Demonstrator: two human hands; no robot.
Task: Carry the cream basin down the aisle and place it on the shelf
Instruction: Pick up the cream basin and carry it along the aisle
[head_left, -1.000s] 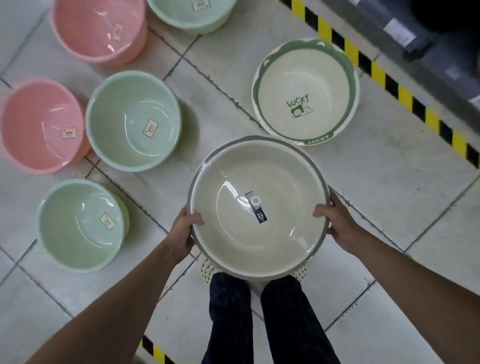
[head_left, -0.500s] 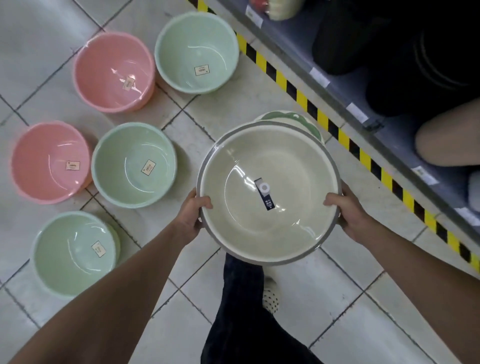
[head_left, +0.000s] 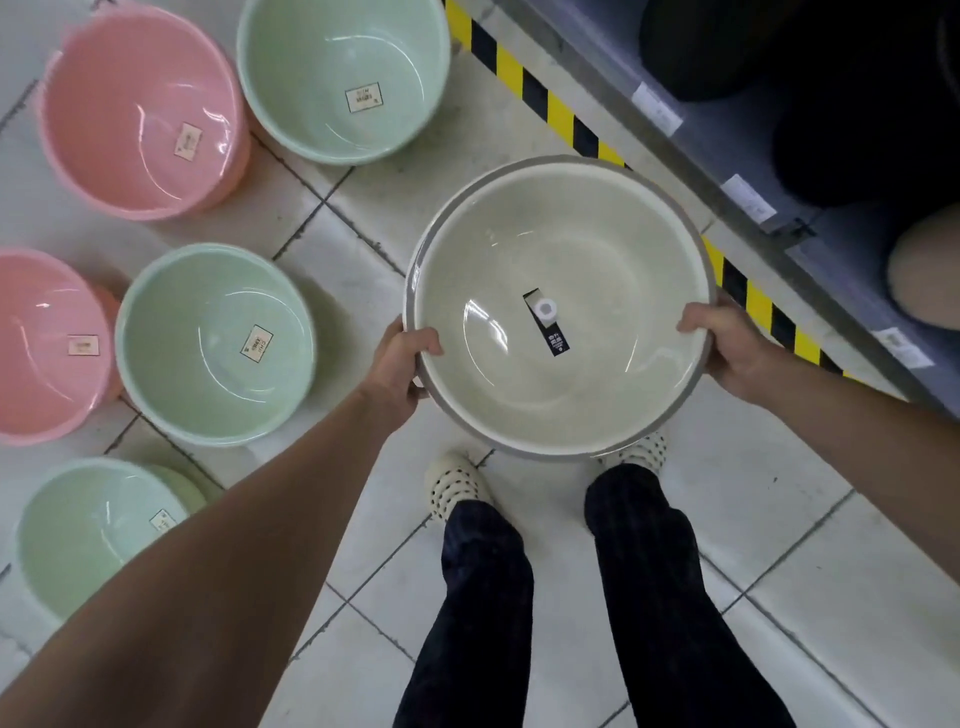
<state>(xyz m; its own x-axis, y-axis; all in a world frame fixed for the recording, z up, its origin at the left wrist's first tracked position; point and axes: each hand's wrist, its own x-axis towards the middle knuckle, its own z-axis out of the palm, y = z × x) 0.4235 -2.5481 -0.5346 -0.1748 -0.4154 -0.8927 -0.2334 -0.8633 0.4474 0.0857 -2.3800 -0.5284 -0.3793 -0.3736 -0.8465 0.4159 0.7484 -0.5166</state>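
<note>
I hold the cream basin (head_left: 597, 395), round with a grey rim and a black label inside, level above the floor in front of my legs. My left hand (head_left: 402, 361) grips its left rim with the thumb over the edge. My right hand (head_left: 727, 343) grips the right rim the same way. The grey shelf (head_left: 748, 171) runs along the upper right, its low edge carrying white price tags, with dark goods on it. The basin's far edge hangs just short of the shelf's front.
Pink basins (head_left: 140, 114) and mint-green basins (head_left: 213, 343) stand on the tiled floor at the left. A yellow-and-black hazard strip (head_left: 540, 98) marks the shelf's foot. My feet in cream clogs (head_left: 457, 483) stand below the basin. A tan object (head_left: 924, 270) sits on the shelf at right.
I have carried the basin forward and to the right, nearer the shelf. The green-rimmed LUCKY basin is now out of sight. The floor basins have slid left and closer in view.
</note>
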